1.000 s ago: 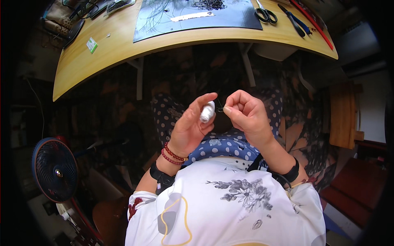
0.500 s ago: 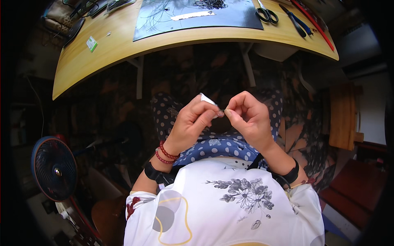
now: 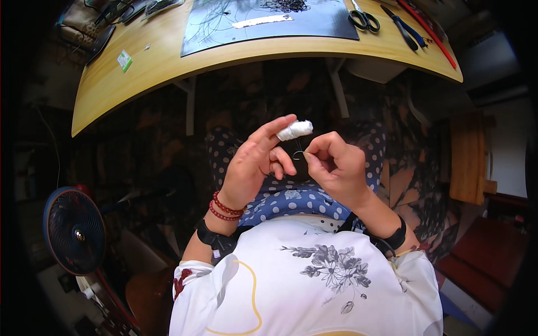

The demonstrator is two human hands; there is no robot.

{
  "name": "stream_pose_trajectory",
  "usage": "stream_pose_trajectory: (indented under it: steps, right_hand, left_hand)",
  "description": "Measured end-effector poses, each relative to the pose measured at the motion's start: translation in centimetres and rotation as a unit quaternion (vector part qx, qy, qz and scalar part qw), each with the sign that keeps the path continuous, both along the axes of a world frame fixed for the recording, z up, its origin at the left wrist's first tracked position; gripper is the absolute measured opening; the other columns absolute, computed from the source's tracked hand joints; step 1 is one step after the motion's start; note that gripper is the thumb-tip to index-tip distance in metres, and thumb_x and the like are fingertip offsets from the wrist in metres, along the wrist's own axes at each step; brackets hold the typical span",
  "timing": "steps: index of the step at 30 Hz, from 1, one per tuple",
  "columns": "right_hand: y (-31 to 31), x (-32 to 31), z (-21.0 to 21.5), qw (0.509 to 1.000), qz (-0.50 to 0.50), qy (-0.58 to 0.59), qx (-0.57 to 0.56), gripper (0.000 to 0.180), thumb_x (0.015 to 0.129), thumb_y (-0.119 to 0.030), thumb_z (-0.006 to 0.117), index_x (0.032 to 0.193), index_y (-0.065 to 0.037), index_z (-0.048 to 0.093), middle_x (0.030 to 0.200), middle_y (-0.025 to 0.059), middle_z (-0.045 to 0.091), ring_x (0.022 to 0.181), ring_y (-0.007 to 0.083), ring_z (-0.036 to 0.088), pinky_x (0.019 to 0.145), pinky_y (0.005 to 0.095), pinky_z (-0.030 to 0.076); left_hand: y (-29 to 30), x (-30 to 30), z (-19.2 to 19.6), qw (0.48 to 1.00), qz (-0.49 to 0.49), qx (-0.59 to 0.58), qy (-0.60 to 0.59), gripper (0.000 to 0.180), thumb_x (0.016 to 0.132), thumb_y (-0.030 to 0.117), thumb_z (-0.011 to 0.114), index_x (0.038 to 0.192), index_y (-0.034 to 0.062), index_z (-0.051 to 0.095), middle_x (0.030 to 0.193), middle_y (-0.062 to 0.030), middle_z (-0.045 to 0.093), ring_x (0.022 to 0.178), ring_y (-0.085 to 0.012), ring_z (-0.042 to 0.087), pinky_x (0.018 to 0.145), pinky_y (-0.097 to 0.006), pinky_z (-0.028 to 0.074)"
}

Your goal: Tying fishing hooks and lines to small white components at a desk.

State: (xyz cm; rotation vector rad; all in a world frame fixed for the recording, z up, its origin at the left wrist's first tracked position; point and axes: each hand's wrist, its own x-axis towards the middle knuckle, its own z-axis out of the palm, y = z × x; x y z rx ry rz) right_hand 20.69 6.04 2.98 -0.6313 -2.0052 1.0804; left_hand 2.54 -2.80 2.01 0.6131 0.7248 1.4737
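Above my lap, my left hand (image 3: 249, 159) is open with its fingers apart. One of its fingers seems to be wrapped in a white covering (image 3: 295, 130). Close by on the right, my right hand (image 3: 339, 168) is closed in a pinch of thumb and forefinger. From that pinch a tiny curved hook (image 3: 297, 155), like a fish hook, points toward the left fingers without visibly touching them. Fine thread-like lines rise from near it toward the white covering; where they end is too small to tell.
Ahead is a wooden table (image 3: 140, 78) with a dark mat (image 3: 330, 31). A black tangle (image 3: 286, 5) and white strip (image 3: 262, 21) lie on it. Scissors (image 3: 364, 21), blue-and-black pliers (image 3: 412, 36) and a red rod (image 3: 443, 53) are at right; a fan (image 3: 75, 231) stands left.
My left hand has let go near the hook, drawn back slightly and spread its fingers, showing the white-wrapped finger. My right hand keeps its pinch and has moved little.
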Motion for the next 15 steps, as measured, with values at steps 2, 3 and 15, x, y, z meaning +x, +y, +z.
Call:
stream_pose_trajectory:
  steps: [2,3,15]
  right_hand:
    - [0.1,0.0,0.2,1.0,0.002,0.005,-0.029,0.016,0.084,0.003,0.073,0.091,-0.004,0.06,0.065,0.0023,0.056,0.052,0.0088,0.051,0.05,0.0236,0.041]
    - [0.0,0.0,0.5,0.998,0.005,0.011,-0.059,0.015,0.085,0.002,0.073,0.091,-0.004,0.06,0.065,0.0016,0.056,0.053,0.0077,0.051,0.05,0.0231,0.041]
    - [0.8,-0.4,-0.2,0.991,-0.024,-0.008,0.132,0.02,0.081,0.006,0.074,0.091,-0.004,0.059,0.069,0.0075,0.06,0.055,0.0194,0.06,0.052,0.0299,0.049]
  left_hand:
    - [0.1,0.0,0.4,0.935,0.002,0.023,0.353,0.037,0.111,0.024,0.042,0.137,0.0028,0.06,0.12,-0.0075,0.064,0.077,-0.0089,0.061,0.07,-0.02,0.05]
    - [0.1,-0.3,-0.7,0.89,0.025,0.089,0.447,0.035,0.111,0.027,0.045,0.124,0.0029,0.067,0.101,-0.0024,0.06,0.074,-0.0066,0.056,0.067,-0.019,0.047]
    - [-0.8,0.4,-0.8,0.977,-0.057,0.058,-0.195,0.077,0.107,0.048,0.047,0.159,-0.0037,0.022,0.139,-0.0123,0.058,0.069,-0.0055,0.054,0.063,-0.017,0.045]
